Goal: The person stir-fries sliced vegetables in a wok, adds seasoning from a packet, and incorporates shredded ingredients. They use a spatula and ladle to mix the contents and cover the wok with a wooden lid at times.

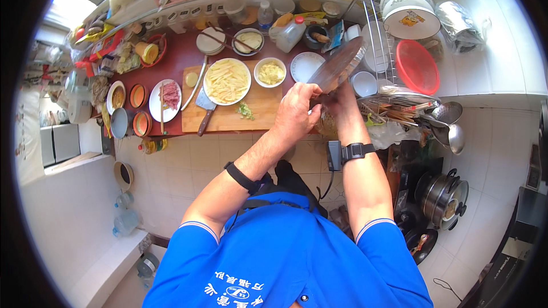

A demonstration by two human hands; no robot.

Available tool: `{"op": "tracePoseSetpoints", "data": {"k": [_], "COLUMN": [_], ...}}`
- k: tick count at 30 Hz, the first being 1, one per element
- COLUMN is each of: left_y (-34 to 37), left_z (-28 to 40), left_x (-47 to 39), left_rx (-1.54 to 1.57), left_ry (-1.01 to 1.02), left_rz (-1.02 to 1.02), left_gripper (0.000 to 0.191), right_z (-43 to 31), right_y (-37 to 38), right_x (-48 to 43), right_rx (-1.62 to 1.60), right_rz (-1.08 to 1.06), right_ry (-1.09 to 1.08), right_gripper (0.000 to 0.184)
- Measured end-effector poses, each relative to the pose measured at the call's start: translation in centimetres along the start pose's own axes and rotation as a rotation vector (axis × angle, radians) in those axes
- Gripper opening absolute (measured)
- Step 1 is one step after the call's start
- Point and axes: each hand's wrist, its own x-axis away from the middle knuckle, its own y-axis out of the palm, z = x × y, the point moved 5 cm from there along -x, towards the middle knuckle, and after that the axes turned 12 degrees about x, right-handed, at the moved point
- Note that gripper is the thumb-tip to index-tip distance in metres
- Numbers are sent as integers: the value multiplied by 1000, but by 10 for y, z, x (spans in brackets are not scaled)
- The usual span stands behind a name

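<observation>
A round, dark wooden board (pixel 336 68) with a shiny band on its rim is tilted up above the right side of the counter. My right hand (pixel 339 94) holds it from below, and the board hides most of those fingers. At its near lower edge, my left hand (pixel 299 105) has its fingers and thumb curled around the edge. Left of my hands lies a bamboo cutting board (pixel 274 115). On it are a bowl of pale cut strips (pixel 227 80), a bowl of chopped yellowish pieces (pixel 269 72), a cleaver (pixel 205 111) and chopped green scallion (pixel 245 110).
A plate of raw meat (pixel 170 95) with chopsticks stands left of the cutting board. Behind the round board is a white plate (pixel 306 66). A wire dish rack (pixel 379 42), a red basket (pixel 417 67) and hanging ladles (pixel 454 137) crowd the right. A steamer pot (pixel 443 201) sits lower right.
</observation>
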Motion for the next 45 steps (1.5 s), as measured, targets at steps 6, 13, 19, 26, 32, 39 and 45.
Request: {"op": "tracePoseSetpoints", "data": {"k": [6,13,19,26,32,39,45], "left_y": [1,-32,-14,69,117,125,105], "left_z": [-5,66,113,113,97,73,50], "left_x": [-26,-17,-38,-96,-126,-119,-107], "left_rx": [-41,-48,39,-53,-163,-246,-269], "left_ry": [49,207,394,569,557,559,508], "left_rz": [-24,-90,-172,-241,-303,-267,-324], "left_gripper": [40,45,41,36,35,30,41], "right_z": [-22,-56,-120,-182,-137,-98,-32], "right_y": [9,34,11,-32,-40,-29,-67], "right_x": [-13,50,91,109,145,231,322], "right_rx": [271,-190,-208,-83,-275,-111,7], "right_rz": [-13,-16,-94,-41,38,144,266], "right_ry": [-135,-170,-398,-668,-373,-235,-221], "right_gripper": [38,32,36,40,41,48,44]}}
